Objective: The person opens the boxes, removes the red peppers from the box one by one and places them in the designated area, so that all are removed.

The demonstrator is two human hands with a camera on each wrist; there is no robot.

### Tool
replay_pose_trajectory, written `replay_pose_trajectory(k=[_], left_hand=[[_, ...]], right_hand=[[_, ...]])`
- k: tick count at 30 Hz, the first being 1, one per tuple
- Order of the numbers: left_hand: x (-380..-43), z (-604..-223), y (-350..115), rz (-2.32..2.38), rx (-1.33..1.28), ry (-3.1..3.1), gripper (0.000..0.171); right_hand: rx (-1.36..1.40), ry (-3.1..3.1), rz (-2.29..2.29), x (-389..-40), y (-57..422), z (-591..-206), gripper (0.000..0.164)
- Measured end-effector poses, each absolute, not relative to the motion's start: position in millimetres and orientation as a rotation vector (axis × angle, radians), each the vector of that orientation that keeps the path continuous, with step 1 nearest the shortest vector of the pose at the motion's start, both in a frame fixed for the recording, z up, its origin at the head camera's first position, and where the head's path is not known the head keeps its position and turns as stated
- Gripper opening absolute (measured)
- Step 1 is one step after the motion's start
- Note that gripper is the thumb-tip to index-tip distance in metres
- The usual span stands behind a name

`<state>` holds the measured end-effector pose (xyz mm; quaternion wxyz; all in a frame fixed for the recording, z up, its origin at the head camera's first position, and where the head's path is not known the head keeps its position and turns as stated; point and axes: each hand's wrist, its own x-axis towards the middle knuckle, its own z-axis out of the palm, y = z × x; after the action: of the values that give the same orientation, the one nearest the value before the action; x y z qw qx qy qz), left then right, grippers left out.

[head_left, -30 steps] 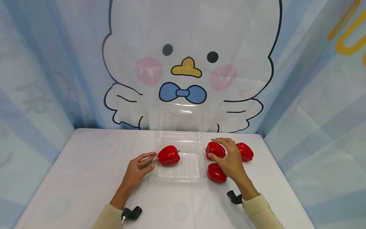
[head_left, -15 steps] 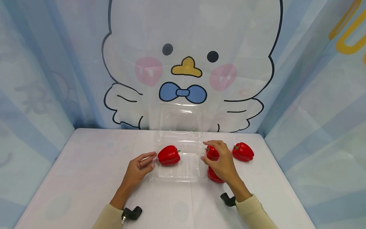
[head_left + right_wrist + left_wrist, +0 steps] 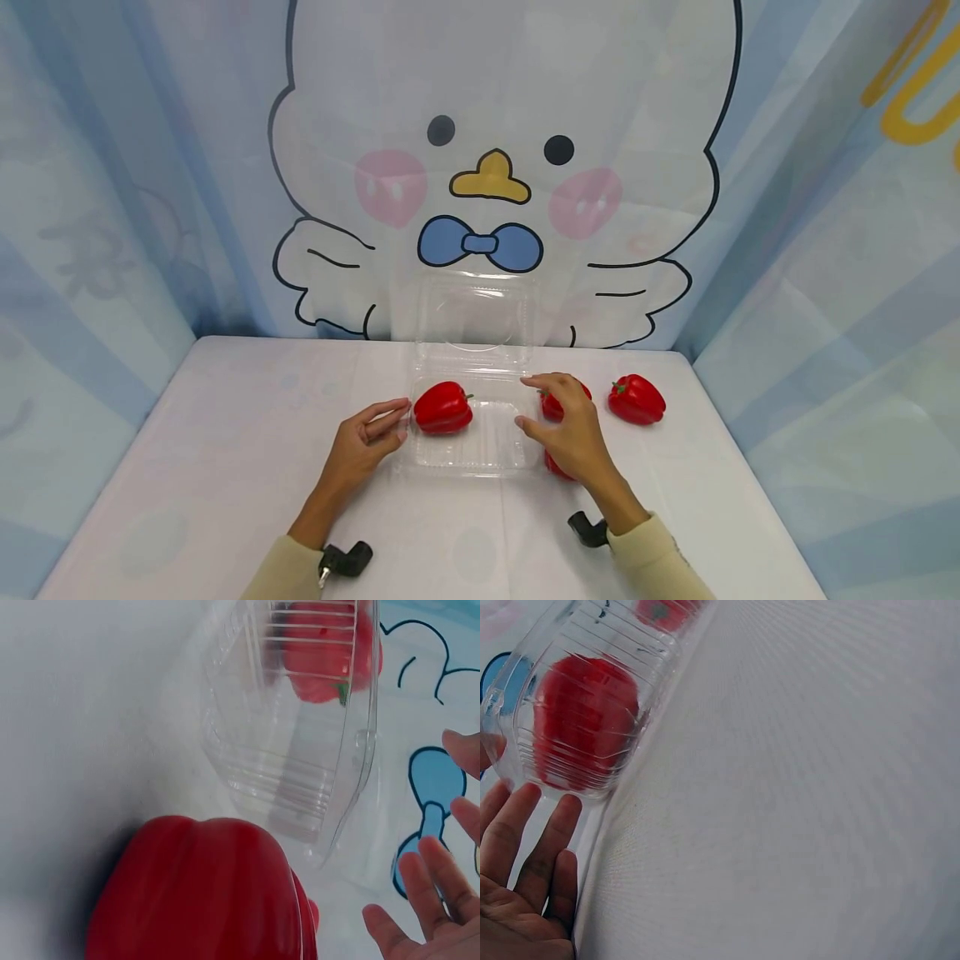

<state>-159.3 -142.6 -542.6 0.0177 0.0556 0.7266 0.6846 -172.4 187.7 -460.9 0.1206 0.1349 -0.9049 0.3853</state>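
Observation:
A clear plastic clamshell container stands with its lid raised, and one red bell pepper lies in its left half. My left hand is at the container's left side, its fingertips touching or nearly touching the wall; in the left wrist view the fingers look fairly straight. My right hand, thumb and fingers spread apart with nothing between them, hovers over the right rim. Beneath it, partly hidden, are a red bell pepper and a nearer one.
Another red bell pepper lies at the right on the white-covered table. A printed curtain hangs close behind the lid. Black wrist cameras stick out from both sleeves.
My right hand has moved left, from over the peppers towards the container's right rim, uncovering the far-right pepper. The left hand and the pepper in the container have stayed put.

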Motion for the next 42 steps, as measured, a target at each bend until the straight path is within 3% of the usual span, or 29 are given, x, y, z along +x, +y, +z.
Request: replay_pose_trajectory(k=[42], left_hand=[[-160.2,-544.4,-145.3,2.117,0.231,2.297,0.049]], right_hand=[[0.445,-2.693,1.209,-168.7,136.6,-472.3,0.060]])
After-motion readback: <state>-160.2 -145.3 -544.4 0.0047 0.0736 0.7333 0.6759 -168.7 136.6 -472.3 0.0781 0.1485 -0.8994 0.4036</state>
